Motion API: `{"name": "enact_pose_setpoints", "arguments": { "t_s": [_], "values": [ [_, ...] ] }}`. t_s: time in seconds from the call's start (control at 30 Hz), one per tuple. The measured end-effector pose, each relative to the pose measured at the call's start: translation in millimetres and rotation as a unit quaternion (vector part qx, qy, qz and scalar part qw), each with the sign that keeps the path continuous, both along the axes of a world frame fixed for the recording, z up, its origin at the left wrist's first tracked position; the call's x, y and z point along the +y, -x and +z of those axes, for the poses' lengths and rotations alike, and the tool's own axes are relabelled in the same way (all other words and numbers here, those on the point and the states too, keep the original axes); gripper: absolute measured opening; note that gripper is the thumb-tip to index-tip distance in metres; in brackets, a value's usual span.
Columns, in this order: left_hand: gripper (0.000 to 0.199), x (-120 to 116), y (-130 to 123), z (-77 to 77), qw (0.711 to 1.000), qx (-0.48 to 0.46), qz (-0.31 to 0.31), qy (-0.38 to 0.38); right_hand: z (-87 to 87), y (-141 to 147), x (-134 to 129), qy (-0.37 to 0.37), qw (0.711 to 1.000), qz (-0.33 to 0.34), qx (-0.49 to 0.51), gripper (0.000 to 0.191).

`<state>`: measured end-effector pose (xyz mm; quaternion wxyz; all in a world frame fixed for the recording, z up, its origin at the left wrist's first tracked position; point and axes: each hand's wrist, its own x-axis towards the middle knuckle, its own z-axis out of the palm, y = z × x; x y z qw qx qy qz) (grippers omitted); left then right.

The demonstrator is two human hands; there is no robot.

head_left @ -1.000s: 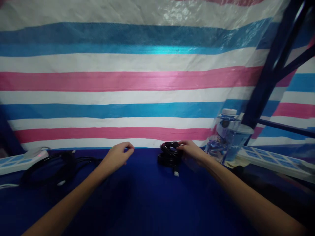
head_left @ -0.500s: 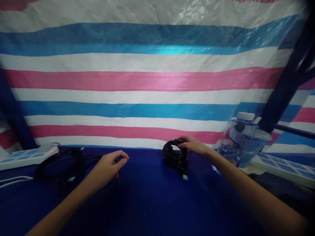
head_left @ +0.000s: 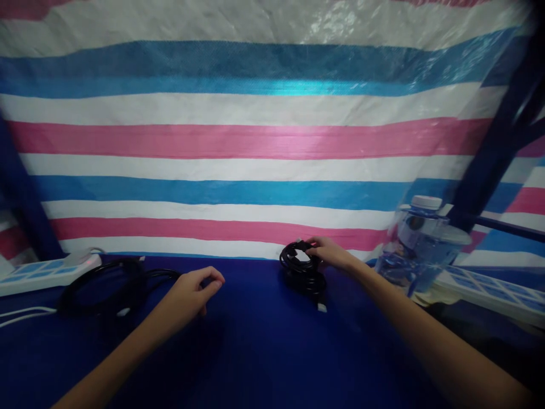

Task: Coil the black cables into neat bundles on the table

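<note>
My right hand (head_left: 327,251) pinches the upper loops of a coiled black cable (head_left: 304,279) near the back of the blue table. A pale connector end (head_left: 322,307) sticks out at the coil's front. To the left, my left hand (head_left: 196,291) hovers over the table, its fingers curled and the thumb tip close to the index finger. Nothing shows in it. Beyond its wrist lies a second black cable (head_left: 70,289) in a loose coil, partly hidden by the hand.
A white power strip (head_left: 51,276) and white cords (head_left: 28,312) lie at the left. On the right stand a clear bottle (head_left: 415,233) and a lidded clear cup (head_left: 443,250), beside another white strip (head_left: 494,295). A striped tarp (head_left: 238,142) hangs behind the table (head_left: 259,352).
The upper loops in my right hand have tilted slightly, and the hand has edged left. My left hand has shifted a little lower and right, still curled.
</note>
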<state>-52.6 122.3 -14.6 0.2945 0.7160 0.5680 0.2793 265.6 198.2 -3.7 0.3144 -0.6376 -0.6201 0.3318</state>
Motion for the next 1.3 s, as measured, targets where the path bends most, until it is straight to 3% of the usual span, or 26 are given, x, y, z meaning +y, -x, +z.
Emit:
{"name": "enact_pose_setpoints", "arguments": {
  "t_s": [0.17, 0.4, 0.6, 0.8, 1.07, 1.17, 1.3],
  "values": [
    [0.029, -2.0, -4.2, 0.6, 1.000, -0.001, 0.000, 0.016, -5.4, -0.1, 3.2, 0.003, 1.000, -0.031, 0.003, 0.020],
    [0.028, -3.5, -6.4, -1.8, 0.999, -0.009, -0.009, 0.031, -6.9, -2.6, -2.1, 0.021, 0.997, -0.013, 0.079, 0.012],
    [0.028, -5.6, -7.8, -0.4, 0.999, -0.006, -0.005, 0.039, 4.2, -5.6, -10.2, 0.000, 0.990, -0.008, 0.139, 0.012],
    [0.028, -1.8, -7.3, -5.4, 0.999, -0.006, -0.019, 0.033, 14.8, -12.3, -28.2, 0.055, 0.994, 0.034, 0.089, 0.009],
    [0.030, -1.1, -8.7, -11.5, 0.999, -0.024, -0.015, 0.023, -7.8, -15.6, -23.4, 0.050, 0.998, -0.002, 0.026, 0.014],
    [0.033, 6.5, -23.9, -16.8, 0.997, -0.071, -0.022, 0.012, -10.0, -13.8, -27.2, 0.046, 0.999, 0.001, 0.022, 0.017],
    [0.049, 22.8, -76.6, -16.1, 0.991, -0.095, -0.043, 0.081, -6.3, -7.2, -37.7, 0.042, 0.999, 0.014, 0.025, 0.027]
  ]
}}
